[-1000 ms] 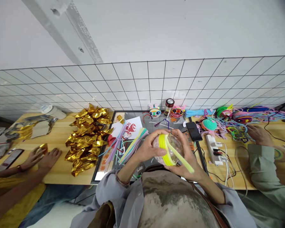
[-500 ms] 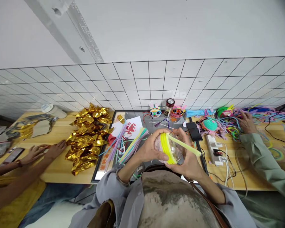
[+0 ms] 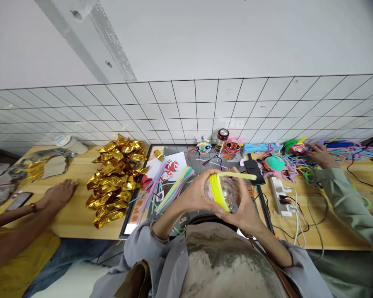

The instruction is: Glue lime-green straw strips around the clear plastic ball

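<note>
Between my two hands is a clear plastic ball (image 3: 231, 194), held over the near edge of the table. Bright yellow pipe cleaner (image 3: 216, 192) is wound in several turns around its middle, and one loose end sticks out to the right across the top. My left hand (image 3: 194, 192) wraps the ball's left side, thumb along the bottom. On the right side, my right hand (image 3: 247, 211) grips the ball with thumb below and fingers up behind it. A bundle of coloured pipe cleaners (image 3: 175, 190) lies just left of my hands.
Gold foil (image 3: 116, 182) is heaped to the left. Decorated balls (image 3: 203, 145) and a flask (image 3: 221, 140) stand by the wall. At right are a phone (image 3: 254, 172), a power strip (image 3: 280, 196) with cables, and a co-worker's hand (image 3: 321, 156). Another person's hands (image 3: 60, 193) rest at left.
The ball has turned slightly in my hands, and the loose yellow end has swung upward. The left co-worker's hands have come together; the right co-worker's hand has shifted left.
</note>
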